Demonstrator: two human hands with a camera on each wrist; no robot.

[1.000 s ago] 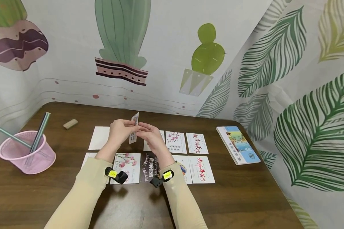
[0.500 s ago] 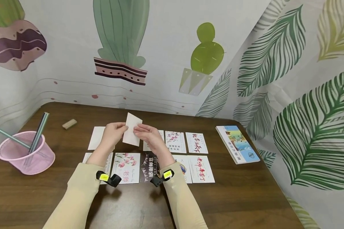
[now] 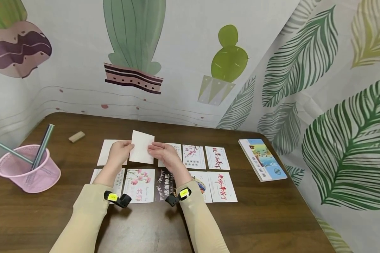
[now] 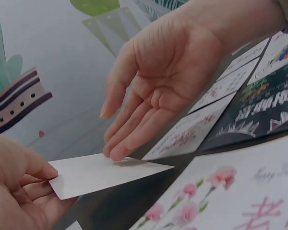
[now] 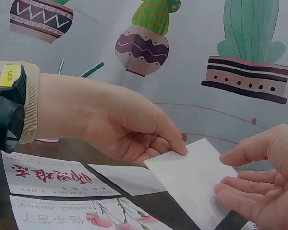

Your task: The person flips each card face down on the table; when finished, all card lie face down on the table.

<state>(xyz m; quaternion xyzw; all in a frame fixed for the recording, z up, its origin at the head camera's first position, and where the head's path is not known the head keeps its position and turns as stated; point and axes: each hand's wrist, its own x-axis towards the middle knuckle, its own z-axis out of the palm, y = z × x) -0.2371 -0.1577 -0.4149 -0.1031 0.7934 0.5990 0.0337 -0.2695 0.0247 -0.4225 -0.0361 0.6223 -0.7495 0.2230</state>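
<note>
My left hand (image 3: 116,156) pinches a postcard (image 3: 141,149) by its left edge, thumb on top and fingers beneath. The side facing me is plain white. At the card's right edge, my right hand (image 3: 167,155) has its fingers extended; in the left wrist view, the fingertips (image 4: 119,154) rest on the white face while the thumb stands off. Held over the far row, the card is slightly tilted. Beneath the left hand lies a blank-faced card (image 3: 107,149). A carnation card (image 3: 140,182) and a dark card (image 3: 163,191) lie in the near row.
More printed cards lie in two rows, among them a blossom card (image 3: 194,157) and red-lettered cards (image 3: 216,158). To the right lies a thick stack with a colourful cover (image 3: 263,160). A pink mesh cup (image 3: 31,177) holds pens at left, and an eraser-like block (image 3: 77,137) lies behind.
The card has turned from edge-on, with its printed side showing, to its white face towards me, then come lower. My left hand has shifted left; the right has stayed nearly in place.
</note>
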